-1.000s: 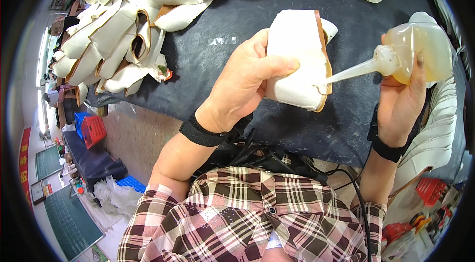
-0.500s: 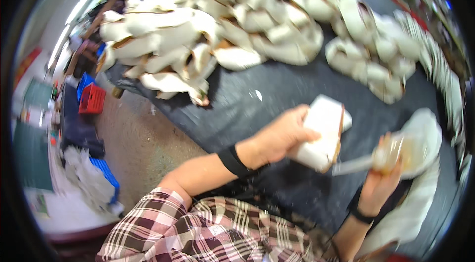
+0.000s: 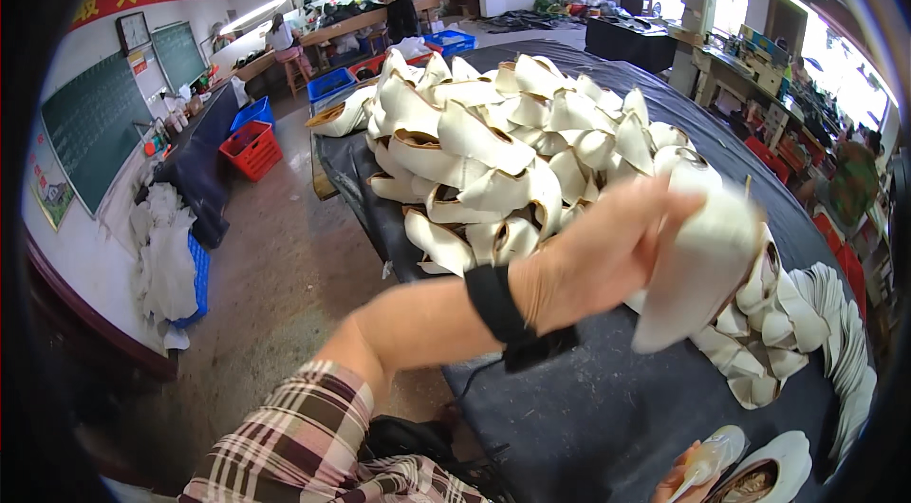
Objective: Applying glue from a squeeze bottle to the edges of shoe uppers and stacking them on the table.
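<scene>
My left hand (image 3: 603,251) is raised over the table, closed on a white shoe upper (image 3: 697,266) that is smeared by motion. Low at the right edge of the picture, my right hand (image 3: 676,476) is wrapped round a clear squeeze bottle (image 3: 712,458) with a thin pale nozzle. Just right of the bottle lies another white shoe upper (image 3: 786,456) with a brown inside, partly cut off by the rim. Behind my left hand rises a big heap of white shoe uppers (image 3: 474,157) with brown linings. More uppers (image 3: 759,361) lie in overlapping rows beyond the held one.
A dark sheet covers the table (image 3: 569,408). Along its right side runs a fanned row of thin white pieces (image 3: 840,351). Red (image 3: 251,152) and blue crates (image 3: 254,114) stand on the floor at left. Two people (image 3: 397,5) are at the back of the room.
My left hand has lifted the white upper up and to the right, away from the bottle. My right hand with the bottle now sits lower in the picture. The view has tilted up toward the room.
</scene>
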Demonstrator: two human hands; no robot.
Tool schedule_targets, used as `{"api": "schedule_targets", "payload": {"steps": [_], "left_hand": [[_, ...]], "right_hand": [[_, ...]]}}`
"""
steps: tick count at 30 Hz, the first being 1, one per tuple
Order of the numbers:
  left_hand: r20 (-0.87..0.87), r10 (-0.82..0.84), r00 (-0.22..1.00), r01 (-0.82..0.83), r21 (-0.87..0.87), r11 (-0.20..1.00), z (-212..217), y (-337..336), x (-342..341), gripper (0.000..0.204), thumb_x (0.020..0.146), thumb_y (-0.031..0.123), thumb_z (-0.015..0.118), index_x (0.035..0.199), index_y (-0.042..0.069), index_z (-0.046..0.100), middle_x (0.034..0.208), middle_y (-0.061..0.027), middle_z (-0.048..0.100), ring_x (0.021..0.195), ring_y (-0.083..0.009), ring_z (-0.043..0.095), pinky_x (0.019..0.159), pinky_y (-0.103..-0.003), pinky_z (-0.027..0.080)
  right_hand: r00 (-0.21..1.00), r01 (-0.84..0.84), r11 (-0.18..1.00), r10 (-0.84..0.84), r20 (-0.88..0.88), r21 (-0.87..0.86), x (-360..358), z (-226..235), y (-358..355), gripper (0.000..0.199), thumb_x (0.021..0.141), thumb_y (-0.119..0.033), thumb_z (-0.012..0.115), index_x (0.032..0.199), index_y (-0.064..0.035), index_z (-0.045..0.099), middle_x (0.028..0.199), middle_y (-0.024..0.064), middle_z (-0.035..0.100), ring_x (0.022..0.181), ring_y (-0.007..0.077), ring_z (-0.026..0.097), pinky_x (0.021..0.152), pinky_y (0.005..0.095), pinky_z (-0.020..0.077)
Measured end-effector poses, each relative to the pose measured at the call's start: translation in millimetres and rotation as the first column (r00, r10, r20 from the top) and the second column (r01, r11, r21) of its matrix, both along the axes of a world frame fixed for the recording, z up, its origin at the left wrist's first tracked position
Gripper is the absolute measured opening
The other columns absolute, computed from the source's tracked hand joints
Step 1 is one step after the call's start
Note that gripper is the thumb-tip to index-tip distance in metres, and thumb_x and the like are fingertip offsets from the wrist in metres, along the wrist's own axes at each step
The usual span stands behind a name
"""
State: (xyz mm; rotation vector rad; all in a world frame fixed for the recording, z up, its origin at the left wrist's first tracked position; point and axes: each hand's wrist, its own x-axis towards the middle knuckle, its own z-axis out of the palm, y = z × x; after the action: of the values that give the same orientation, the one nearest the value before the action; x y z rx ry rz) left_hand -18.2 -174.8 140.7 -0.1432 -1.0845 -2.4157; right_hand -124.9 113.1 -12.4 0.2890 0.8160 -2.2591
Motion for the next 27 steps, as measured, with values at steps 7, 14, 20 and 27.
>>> {"api": "schedule_targets", "payload": {"steps": [7,14,20,27], "left_hand": [[-0.380,0.018,0.925,-0.149,-0.318,0.937,135.3,-174.2,37.6,0.023,0.082,0.015,0.039,0.092,-0.001,0.053,0.095,-0.0111,0.056,0.086,-0.0202,0.054,0.075,-0.033,0.044],[-0.378,0.534,0.756,-0.546,0.085,0.833,112.9,-394.7,94.8,0.019,0.080,0.012,0.040,0.089,0.003,0.054,0.085,-0.0092,0.058,0.079,-0.0215,0.057,0.075,-0.035,0.045],[-0.161,0.822,0.547,-0.757,0.325,0.567,34.8,-461.2,94.9,0.028,0.076,0.008,0.031,0.091,-0.002,0.052,0.099,-0.0136,0.054,0.092,-0.0263,0.051,0.087,-0.044,0.035],[-0.106,0.858,0.502,-0.772,0.393,0.500,26.8,-476.4,91.8,0.021,0.070,0.008,0.039,0.084,0.000,0.053,0.089,-0.0116,0.056,0.082,-0.0254,0.054,0.080,-0.040,0.040]], "right_hand": [[0.859,0.155,0.902,0.078,-0.506,0.403,33.9,-14.0,-28.2,0.032,0.072,-0.011,0.054,0.102,-0.0009,0.050,0.087,0.0066,0.055,0.065,0.0114,0.049,0.052,0.0182,0.0388],[0.780,0.254,0.833,0.124,-0.613,0.492,67.8,-25.0,-87.0,0.034,0.070,-0.013,0.056,0.100,0.0015,0.049,0.086,0.0068,0.056,0.067,0.0129,0.052,0.056,0.0196,0.0410],[0.899,0.067,0.830,0.191,-0.395,0.553,97.0,4.8,-130.8,0.036,0.072,-0.021,0.055,0.104,-0.0053,0.046,0.080,0.0035,0.052,0.058,0.0080,0.046,0.048,0.0174,0.0366],[0.760,0.245,0.786,0.208,-0.616,0.567,109.5,-10.5,-117.5,0.021,0.077,-0.017,0.050,0.095,-0.0069,0.048,0.076,0.0016,0.050,0.050,0.0058,0.040,0.043,0.0162,0.0323]]}}
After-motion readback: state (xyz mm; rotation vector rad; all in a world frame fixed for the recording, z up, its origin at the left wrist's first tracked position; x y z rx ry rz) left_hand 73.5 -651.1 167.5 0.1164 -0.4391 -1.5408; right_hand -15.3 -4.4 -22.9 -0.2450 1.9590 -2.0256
